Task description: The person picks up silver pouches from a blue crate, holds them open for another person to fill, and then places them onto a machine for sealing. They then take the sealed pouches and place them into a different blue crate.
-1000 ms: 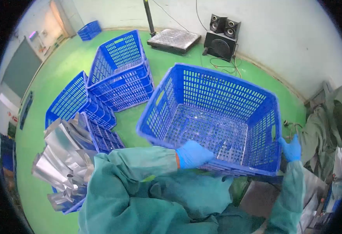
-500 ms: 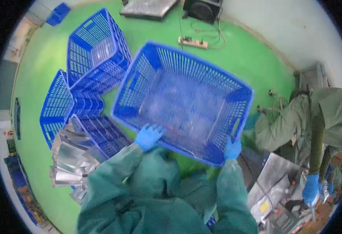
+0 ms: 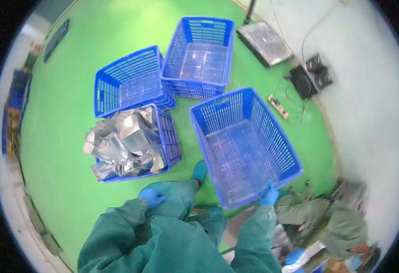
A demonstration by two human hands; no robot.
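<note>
An empty blue plastic crate [image 3: 240, 159] with slotted walls hangs tilted in front of me. My right hand [image 3: 269, 194], in a blue glove, is closed on the rim at its near right end. My left hand [image 3: 152, 198], gloved the same way, is off the crate, by the green cloth over my leg. Its fingers are loosely apart and hold nothing. Just beyond it stands a blue crate [image 3: 171, 136] heaped with crumpled silver foil bags [image 3: 126, 141].
Two more blue crate stacks stand farther off, one at the left [image 3: 138, 88] and one at the back [image 3: 204, 63]. A power strip [image 3: 277, 107] and black speakers [image 3: 301, 82] are by the wall. A co-worker in a green gown [image 3: 331, 227] bends at the lower right.
My left hand has let go of the crate and drawn back to my leg. The crate has turned and now hangs from my right hand. The view has swung left.
</note>
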